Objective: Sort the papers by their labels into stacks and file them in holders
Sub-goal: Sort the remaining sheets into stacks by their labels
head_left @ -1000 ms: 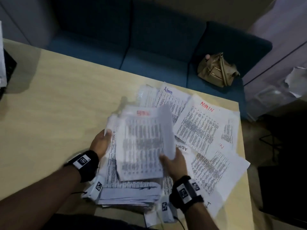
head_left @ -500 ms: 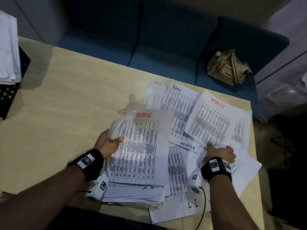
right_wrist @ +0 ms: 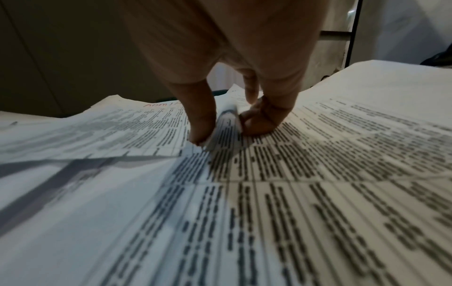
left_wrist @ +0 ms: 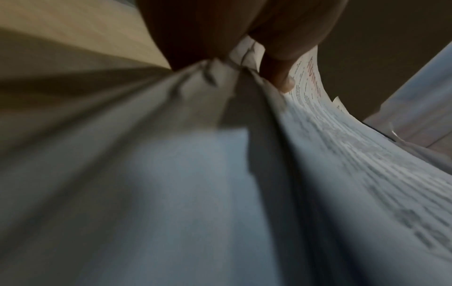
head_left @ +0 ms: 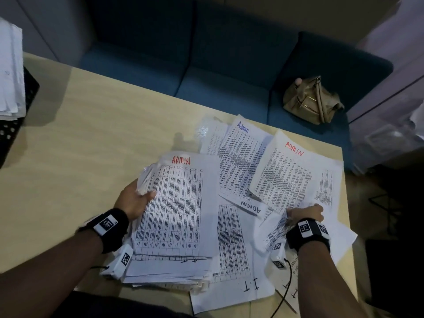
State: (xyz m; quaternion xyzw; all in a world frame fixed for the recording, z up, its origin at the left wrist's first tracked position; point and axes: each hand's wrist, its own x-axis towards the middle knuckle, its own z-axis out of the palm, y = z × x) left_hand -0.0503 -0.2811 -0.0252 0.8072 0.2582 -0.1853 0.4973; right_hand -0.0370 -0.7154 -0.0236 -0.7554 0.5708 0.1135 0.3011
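My left hand (head_left: pixel 135 199) grips the left edge of a thick paper stack (head_left: pixel 174 216) whose top sheet is labelled ADMIN in red; the thumb lies on top (left_wrist: pixel 281 77). To the right, loose printed sheets are spread on the table, among them a red ADMIN sheet (head_left: pixel 291 175), a blue Admin sheet (head_left: pixel 241 157) and an I.T sheet (head_left: pixel 234 260). My right hand (head_left: pixel 305 212) is down on the spread, pinching up a fold of one printed sheet (right_wrist: pixel 227 123) between thumb and fingers just below the red ADMIN sheet.
The wooden table (head_left: pixel 91 145) has bare room on its left half. A black mesh holder (head_left: pixel 13 125) with white papers (head_left: pixel 10 70) stands at the far left edge. A blue sofa (head_left: pixel 218 72) with a tan bag (head_left: pixel 309 102) lies beyond the table.
My right hand let go of the ADMIN sheet onto the stack, moved right to the spread sheets and pinched one there. The left hand kept its grip on the stack.
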